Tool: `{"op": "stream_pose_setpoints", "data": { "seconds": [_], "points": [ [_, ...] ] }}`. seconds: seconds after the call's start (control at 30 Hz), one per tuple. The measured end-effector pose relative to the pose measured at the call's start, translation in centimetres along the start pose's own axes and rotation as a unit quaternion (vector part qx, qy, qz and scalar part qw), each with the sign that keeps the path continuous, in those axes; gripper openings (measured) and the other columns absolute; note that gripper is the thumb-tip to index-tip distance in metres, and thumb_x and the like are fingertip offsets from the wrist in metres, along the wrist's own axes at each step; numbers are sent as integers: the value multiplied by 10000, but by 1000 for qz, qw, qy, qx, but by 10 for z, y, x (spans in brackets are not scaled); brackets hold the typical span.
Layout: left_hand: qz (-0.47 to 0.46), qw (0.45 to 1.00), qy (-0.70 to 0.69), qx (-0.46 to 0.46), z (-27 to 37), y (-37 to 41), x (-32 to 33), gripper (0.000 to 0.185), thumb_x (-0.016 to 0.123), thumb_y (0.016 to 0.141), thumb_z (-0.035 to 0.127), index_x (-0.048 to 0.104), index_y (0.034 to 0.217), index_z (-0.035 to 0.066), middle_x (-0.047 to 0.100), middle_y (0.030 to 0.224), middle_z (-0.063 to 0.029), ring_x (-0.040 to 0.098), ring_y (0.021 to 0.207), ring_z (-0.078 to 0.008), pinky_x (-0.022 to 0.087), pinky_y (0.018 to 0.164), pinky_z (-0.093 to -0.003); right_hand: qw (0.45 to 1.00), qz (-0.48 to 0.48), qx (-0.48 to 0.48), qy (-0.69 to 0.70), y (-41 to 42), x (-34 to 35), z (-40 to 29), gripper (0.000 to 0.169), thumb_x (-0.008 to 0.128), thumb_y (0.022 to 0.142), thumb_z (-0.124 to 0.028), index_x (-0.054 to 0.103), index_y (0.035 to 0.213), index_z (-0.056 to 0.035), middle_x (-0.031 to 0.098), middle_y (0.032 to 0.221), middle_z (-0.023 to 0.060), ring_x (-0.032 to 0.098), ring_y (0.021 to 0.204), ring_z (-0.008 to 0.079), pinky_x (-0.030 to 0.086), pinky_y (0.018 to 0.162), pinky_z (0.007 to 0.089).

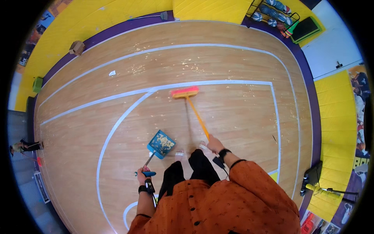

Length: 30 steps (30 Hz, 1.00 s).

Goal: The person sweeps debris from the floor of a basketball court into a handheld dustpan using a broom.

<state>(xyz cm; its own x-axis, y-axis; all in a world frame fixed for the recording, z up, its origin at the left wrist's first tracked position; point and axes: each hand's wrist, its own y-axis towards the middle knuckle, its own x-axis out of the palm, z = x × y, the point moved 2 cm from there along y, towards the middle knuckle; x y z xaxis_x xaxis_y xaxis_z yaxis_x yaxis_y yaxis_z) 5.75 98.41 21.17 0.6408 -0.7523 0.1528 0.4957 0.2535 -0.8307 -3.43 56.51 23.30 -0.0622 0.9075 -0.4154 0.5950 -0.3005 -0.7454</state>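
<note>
My right hand (pixel 215 144) grips the orange handle of a broom (pixel 185 92) whose head has pink-red bristles and a yellow base. The broom head is out in front of my feet, near a white court line. In my left hand (pixel 142 172) is the handle of a long-handled blue dustpan (pixel 161 144), ahead and to the left of my feet. Pale crumbs or flakes (pixel 165 142) lie in the pan. More pale bits (pixel 190 66) are scattered over the wood-look floor beyond the broom.
A crumpled white paper or tissue (pixel 112 73) lies ahead left. Along the far wall are a cardboard box (pixel 76 48), a grey-headed broom (pixel 164 15) and a ball rack (pixel 271 13). Another person (pixel 24 145) stands far left. Black equipment (pixel 312 177) stands at right.
</note>
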Motion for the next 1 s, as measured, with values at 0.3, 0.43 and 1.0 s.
{"op": "stream_pose_setpoints", "data": {
  "seconds": [0.3, 0.43, 1.0],
  "points": [
    [-77, 992, 83, -58, 2, 77, 73, 202, 413, 759, 127, 372, 843, -52, 509, 802, -143, 537, 718, -211, 491, 643, -284, 820, -160, 129, 534, -126, -39, 40, 278, 505, 740, -53, 433, 1007, -77, 339, 534, -53, 301, 367, 24, 251, 299, 155],
    [-115, 979, 154, -72, 26, 75, 122, 219, 406, 769, 147, 373, 848, -54, 513, 792, -135, 533, 700, -211, 485, 635, -281, 834, -39, 110, 539, -178, -59, 32, 237, 494, 758, -70, 434, 987, -76, 343, 536, -48, 310, 363, 28, 250, 297, 155],
    [-213, 906, 329, -157, -43, 18, 204, 317, 387, 796, 255, 396, 954, -20, 536, 803, -94, 523, 605, -163, 476, 541, -258, 854, 78, 130, 498, -169, 1, 154, 106, 481, 704, -67, 403, 719, 1, 395, 414, 47, 377, 296, 139, 279, 286, 261]
  ]
}}
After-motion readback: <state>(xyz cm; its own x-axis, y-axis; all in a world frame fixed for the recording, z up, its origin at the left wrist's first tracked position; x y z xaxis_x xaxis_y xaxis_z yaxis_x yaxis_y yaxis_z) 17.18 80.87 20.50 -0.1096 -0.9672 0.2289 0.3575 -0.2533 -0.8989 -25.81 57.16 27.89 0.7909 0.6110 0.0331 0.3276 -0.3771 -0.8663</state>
